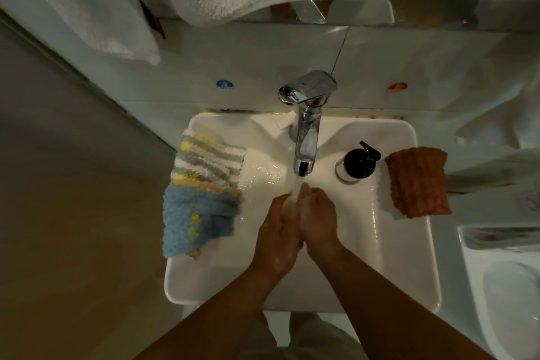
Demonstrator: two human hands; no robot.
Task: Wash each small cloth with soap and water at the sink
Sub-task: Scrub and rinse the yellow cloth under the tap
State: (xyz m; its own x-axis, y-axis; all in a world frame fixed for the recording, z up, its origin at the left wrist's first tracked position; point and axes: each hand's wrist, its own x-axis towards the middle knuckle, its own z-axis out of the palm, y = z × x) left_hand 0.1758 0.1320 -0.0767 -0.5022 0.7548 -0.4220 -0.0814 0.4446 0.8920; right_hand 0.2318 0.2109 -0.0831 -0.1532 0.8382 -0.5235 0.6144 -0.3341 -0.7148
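Left hand (277, 231), right hand (318, 219) pressing together under chrome tap (306, 126) stream, anything between unclear; fluffy striped cloth (207, 158) draping glossy sink (420, 257) rim

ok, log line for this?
tap: running; left hand and right hand: together under stream, no cloth seen; striped cloth, blue cloth: left rim; orange cloth: right rim; soap bottle: beside tap

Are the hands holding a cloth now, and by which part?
No cloth shows in them. Left hand and right hand press together under the faucet stream; blue cloth and orange cloth lie on the sink rim.
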